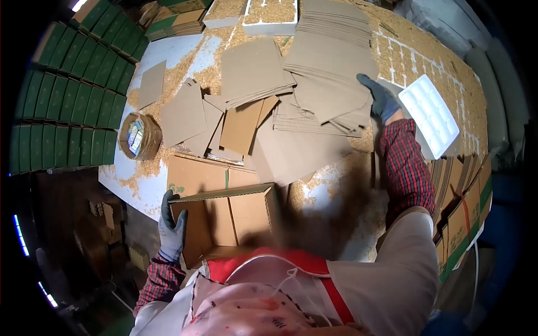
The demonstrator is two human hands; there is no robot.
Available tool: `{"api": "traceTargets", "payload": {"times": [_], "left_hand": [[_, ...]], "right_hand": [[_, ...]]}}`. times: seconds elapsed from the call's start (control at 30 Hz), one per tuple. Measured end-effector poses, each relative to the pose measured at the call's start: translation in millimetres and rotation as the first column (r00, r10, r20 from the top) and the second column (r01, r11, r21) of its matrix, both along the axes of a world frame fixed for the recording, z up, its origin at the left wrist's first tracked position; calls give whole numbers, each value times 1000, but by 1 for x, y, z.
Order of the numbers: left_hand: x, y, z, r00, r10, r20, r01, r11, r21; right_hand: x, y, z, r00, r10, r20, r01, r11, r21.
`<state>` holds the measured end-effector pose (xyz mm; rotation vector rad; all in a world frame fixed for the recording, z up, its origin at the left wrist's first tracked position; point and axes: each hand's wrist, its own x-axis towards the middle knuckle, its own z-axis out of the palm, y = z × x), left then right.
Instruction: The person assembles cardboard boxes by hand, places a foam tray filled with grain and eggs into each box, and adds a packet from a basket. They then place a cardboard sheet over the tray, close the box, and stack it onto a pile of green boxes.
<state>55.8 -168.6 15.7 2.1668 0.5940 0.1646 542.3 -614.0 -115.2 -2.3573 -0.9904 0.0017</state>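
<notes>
My left hand (171, 227), in a grey glove, has its fingers curled tight around the left wall of an open carton (230, 215), with the thumb on the outside. It is one plain brown corrugated box, open side toward me and flaps folded in, held just in front of my chest at the near table edge.

My right hand (382, 99), in a blue glove, is stretched far out. Its fingers lie over the right edge of a loose pile of cardboard sheets (330, 84). I cannot tell whether they actually pinch a sheet or only rest there.

The sheets are flat, brown and squarish, fanned in several overlapping heaps, too many for me to count. Just right of the right fingers sits one white plastic tray (428, 112), divided into small compartments.

Beyond the left fingers stands one round holder (147, 137) with colourful bits inside. Further left are rows of dark green boxes (73, 84).

A flattened carton (193, 175) just above the left fingers shows a small green mark that I cannot read.
</notes>
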Motion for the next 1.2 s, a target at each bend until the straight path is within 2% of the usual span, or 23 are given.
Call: {"api": "traceTargets", "payload": {"times": [0.03,0.07,0.1,0.17,0.27,0.4,0.43,0.5,0.53,0.6,0.63,0.7,0.73,0.77,0.83,0.9,1.03,1.1,1.2], "left_hand": [[0,1,0,1000,-4,1,4,1000,-12],[0,1,-1,1000,-5,7,5,1000,-23],[-2,2,-2,1000,-4,8,4,999,-35],[-3,5,-3,999,-2,33,4,999,-41],[-8,5,-7,998,-10,69,12,999,-33],[-8,11,-10,995,-44,86,42,999,24],[-9,12,-11,995,-41,87,39,999,23],[-12,9,-11,995,-23,101,21,999,24],[-15,9,-12,996,-28,89,27,1000,8],[-14,12,-14,996,-35,83,36,999,-15],[-14,11,-10,998,-21,60,22,1000,-15],[-14,12,-13,995,-45,89,39,997,72],[-14,13,-15,993,-58,103,45,992,117],[-14,13,-16,992,-60,108,51,995,89],[-11,9,-5,997,-45,63,36,991,131],[-11,6,2,998,-65,24,60,984,170],[-12,6,0,997,-70,18,65,980,186],[-14,7,-3,996,-85,33,78,983,167],[-13,10,-3,988,-144,62,134,981,139]], "right_hand": [[-32,26,47,800,-269,-536,396,908,136],[-62,54,96,299,-283,-911,739,673,33],[-59,47,84,363,-260,-895,709,701,84],[-37,32,28,498,-190,-846,628,751,202],[-16,35,-17,610,-480,-631,642,766,38],[-25,39,4,462,-196,-865,627,762,163],[-45,52,54,486,-360,-796,591,807,-5],[-69,74,102,268,-333,-904,705,707,-51],[-78,80,110,151,-304,-940,755,650,-89],[-44,49,59,397,-338,-853,547,834,-75],[-35,37,47,602,-381,-702,399,905,-149],[-51,42,63,859,-322,-397,200,927,-319],[-51,43,68,874,-325,-360,204,920,-335],[-30,28,36,938,-204,-281,143,965,-221],[-29,41,29,971,-81,-227,58,993,-106],[-44,58,48,949,-98,-300,72,993,-95],[-75,96,53,925,-109,-365,101,994,-42],[-99,94,59,905,-148,-399,163,987,2],[-148,53,62,922,-200,-331,234,970,67]]}}
